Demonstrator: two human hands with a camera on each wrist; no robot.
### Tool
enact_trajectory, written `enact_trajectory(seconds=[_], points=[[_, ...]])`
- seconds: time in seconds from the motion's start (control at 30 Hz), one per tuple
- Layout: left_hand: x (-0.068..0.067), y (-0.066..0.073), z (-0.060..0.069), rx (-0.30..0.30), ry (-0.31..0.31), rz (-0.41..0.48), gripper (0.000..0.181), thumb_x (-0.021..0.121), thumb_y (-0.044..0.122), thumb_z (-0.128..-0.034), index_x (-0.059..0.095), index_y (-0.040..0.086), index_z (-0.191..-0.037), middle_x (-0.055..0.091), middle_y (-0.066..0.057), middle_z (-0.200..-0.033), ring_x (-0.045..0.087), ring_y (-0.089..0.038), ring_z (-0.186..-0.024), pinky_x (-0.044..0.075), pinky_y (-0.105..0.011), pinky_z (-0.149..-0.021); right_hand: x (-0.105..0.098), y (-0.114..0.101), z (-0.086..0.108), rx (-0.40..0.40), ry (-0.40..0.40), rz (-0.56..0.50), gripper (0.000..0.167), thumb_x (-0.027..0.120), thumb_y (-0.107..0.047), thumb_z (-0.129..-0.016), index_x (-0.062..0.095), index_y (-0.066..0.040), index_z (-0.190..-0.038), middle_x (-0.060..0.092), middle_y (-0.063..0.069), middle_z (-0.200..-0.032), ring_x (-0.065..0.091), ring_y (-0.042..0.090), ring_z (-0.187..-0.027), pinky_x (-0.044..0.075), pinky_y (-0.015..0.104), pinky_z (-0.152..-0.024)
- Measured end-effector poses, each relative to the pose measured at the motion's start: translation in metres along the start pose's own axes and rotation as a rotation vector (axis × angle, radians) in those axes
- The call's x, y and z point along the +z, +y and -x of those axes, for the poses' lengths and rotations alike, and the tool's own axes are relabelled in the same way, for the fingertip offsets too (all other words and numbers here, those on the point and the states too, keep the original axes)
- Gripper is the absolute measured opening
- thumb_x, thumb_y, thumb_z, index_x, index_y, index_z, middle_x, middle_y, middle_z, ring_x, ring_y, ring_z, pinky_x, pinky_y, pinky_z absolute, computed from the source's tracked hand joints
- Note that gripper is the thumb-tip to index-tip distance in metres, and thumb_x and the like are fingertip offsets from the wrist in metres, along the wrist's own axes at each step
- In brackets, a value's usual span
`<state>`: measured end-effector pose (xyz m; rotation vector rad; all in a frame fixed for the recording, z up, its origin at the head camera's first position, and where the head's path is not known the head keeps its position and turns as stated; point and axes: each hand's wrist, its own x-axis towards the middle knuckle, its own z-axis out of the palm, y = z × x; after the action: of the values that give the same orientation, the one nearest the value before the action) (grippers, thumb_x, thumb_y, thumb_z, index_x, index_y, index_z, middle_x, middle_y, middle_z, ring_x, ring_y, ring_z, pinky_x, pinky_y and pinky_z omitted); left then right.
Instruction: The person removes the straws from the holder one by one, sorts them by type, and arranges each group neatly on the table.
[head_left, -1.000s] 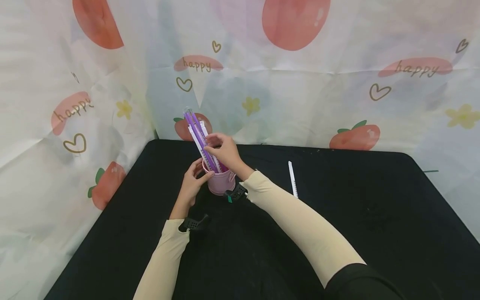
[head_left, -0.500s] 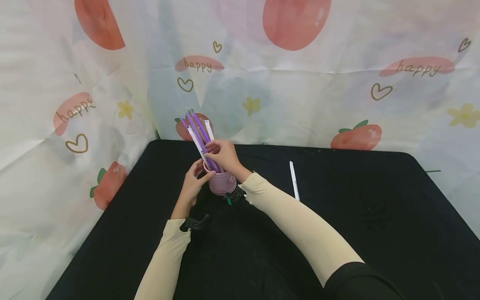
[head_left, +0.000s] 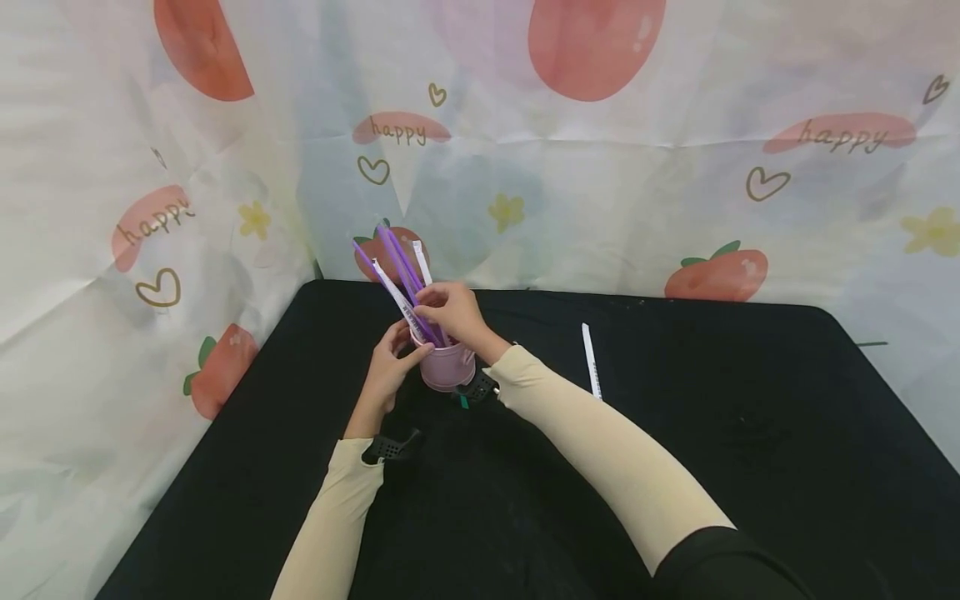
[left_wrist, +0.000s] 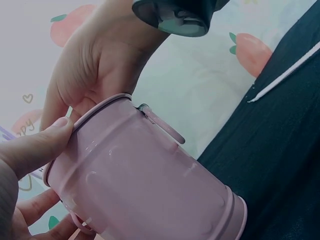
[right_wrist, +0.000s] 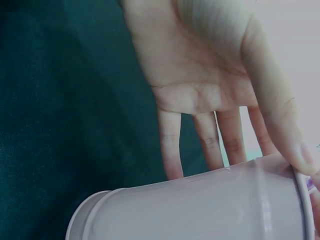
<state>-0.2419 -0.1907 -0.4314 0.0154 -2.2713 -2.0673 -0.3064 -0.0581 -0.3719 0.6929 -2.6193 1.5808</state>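
Observation:
A small pink bucket [head_left: 447, 372] stands on the black table, holding several purple straws [head_left: 405, 271] and white-wrapped ones [head_left: 393, 287], which fan out above its rim. My left hand [head_left: 385, 371] grips the bucket from the left; in the left wrist view its thumb lies at the rim of the bucket [left_wrist: 145, 175]. In the right wrist view the left hand's [right_wrist: 200, 75] fingers reach behind the bucket [right_wrist: 200, 210]. Above the rim, my right hand [head_left: 457, 317] pinches among the straws with thumb and fingers; which straws it holds cannot be told.
One white-wrapped straw [head_left: 591, 358] lies on the black tablecloth [head_left: 750, 433] to the right, partly behind the right forearm. A printed curtain [head_left: 600, 200] stands behind the table and along its left side.
The straws have spread apart: one purple and one white-wrapped straw lean further left, and another white one stands separate on the right. Both hands have stayed nearly in place.

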Motion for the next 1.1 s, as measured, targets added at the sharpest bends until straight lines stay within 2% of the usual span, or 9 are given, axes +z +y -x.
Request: enact_trajectory(seconds=[0.2, 0.37, 0.47, 0.67, 0.77, 0.83, 0.93, 1.03, 1.1], points=[[0.001, -0.001, 0.000, 0.017, 0.001, -0.006, 0.062, 0.065, 0.016, -0.0879, 0.035, 0.007, -0.142, 0.043, -0.018, -0.140, 0.035, -0.032, -0.135, 0.028, -0.051, -0.113, -0.004, -0.001, 0.000, 0.027, -0.001, -0.153, 0.023, 0.069, -0.010, -0.085, 0.068, 0.001, -0.104, 0.070, 0.019, -0.101, 0.069, 0.027, -0.089, 0.057, 0.027, -0.072], [0.000, 0.001, 0.001, 0.009, -0.006, -0.002, 0.063, 0.066, 0.017, -0.0877, 0.034, 0.008, -0.142, 0.042, -0.018, -0.142, 0.033, -0.032, -0.137, 0.026, -0.050, -0.114, -0.011, -0.004, -0.001, 0.031, 0.033, -0.246, 0.026, 0.067, -0.010, -0.086, 0.066, 0.002, -0.108, 0.069, 0.020, -0.105, 0.068, 0.028, -0.093, 0.057, 0.031, -0.077], [-0.001, 0.004, 0.002, 0.007, -0.017, 0.012, 0.065, 0.066, 0.015, -0.0872, 0.034, 0.006, -0.142, 0.040, -0.020, -0.143, 0.031, -0.033, -0.138, 0.024, -0.051, -0.115, -0.017, -0.006, -0.003, 0.008, 0.055, -0.302, 0.028, 0.067, -0.010, -0.086, 0.065, 0.003, -0.110, 0.068, 0.022, -0.106, 0.067, 0.030, -0.095, 0.057, 0.034, -0.080], [-0.001, 0.020, 0.010, 0.005, -0.027, 0.013, 0.063, 0.064, 0.010, -0.0876, 0.033, 0.000, -0.142, 0.039, -0.025, -0.142, 0.031, -0.037, -0.137, 0.022, -0.052, -0.115, -0.029, -0.014, -0.006, -0.046, 0.105, -0.410, 0.027, 0.065, -0.005, -0.086, 0.063, 0.007, -0.111, 0.065, 0.026, -0.106, 0.065, 0.037, -0.098, 0.056, 0.039, -0.080], [-0.001, 0.017, 0.009, 0.006, -0.023, 0.027, 0.063, 0.064, 0.009, -0.0875, 0.034, 0.001, -0.142, 0.040, -0.024, -0.141, 0.032, -0.036, -0.136, 0.022, -0.052, -0.115, -0.036, -0.019, -0.007, -0.071, 0.128, -0.446, 0.027, 0.065, -0.004, -0.086, 0.063, 0.009, -0.109, 0.065, 0.026, -0.103, 0.064, 0.039, -0.098, 0.056, 0.041, -0.081], [-0.001, 0.010, 0.005, 0.012, -0.016, 0.030, 0.063, 0.065, 0.009, -0.0871, 0.035, 0.002, -0.141, 0.041, -0.022, -0.141, 0.033, -0.034, -0.135, 0.023, -0.051, -0.115, -0.042, -0.022, -0.008, -0.075, 0.143, -0.459, 0.026, 0.065, -0.005, -0.086, 0.063, 0.009, -0.109, 0.066, 0.022, -0.098, 0.065, 0.034, -0.095, 0.056, 0.040, -0.080], [-0.002, 0.000, 0.000, 0.029, -0.008, 0.022, 0.062, 0.066, 0.010, -0.0867, 0.036, 0.004, -0.141, 0.042, -0.021, -0.140, 0.035, -0.033, -0.135, 0.025, -0.051, -0.114, -0.051, -0.028, -0.009, -0.071, 0.163, -0.477, 0.027, 0.066, -0.006, -0.086, 0.063, 0.008, -0.109, 0.067, 0.012, -0.092, 0.067, 0.019, -0.085, 0.057, 0.037, -0.079], [-0.002, 0.001, 0.001, 0.030, -0.005, 0.016, 0.062, 0.065, 0.010, -0.0870, 0.035, 0.004, -0.141, 0.042, -0.021, -0.140, 0.034, -0.034, -0.135, 0.025, -0.051, -0.114, -0.060, -0.034, -0.010, -0.087, 0.178, -0.502, 0.028, 0.065, -0.005, -0.086, 0.062, 0.009, -0.109, 0.067, 0.001, -0.086, 0.066, 0.007, -0.077, 0.057, 0.037, -0.078], [-0.002, 0.001, 0.001, 0.023, -0.002, 0.014, 0.063, 0.065, 0.011, -0.0869, 0.035, 0.005, -0.141, 0.042, -0.020, -0.141, 0.034, -0.033, -0.136, 0.026, -0.051, -0.114, -0.066, -0.038, -0.010, -0.113, 0.185, -0.520, 0.027, 0.065, -0.004, -0.086, 0.062, 0.010, -0.109, 0.067, -0.003, -0.083, 0.065, 0.005, -0.076, 0.057, 0.038, -0.078]])
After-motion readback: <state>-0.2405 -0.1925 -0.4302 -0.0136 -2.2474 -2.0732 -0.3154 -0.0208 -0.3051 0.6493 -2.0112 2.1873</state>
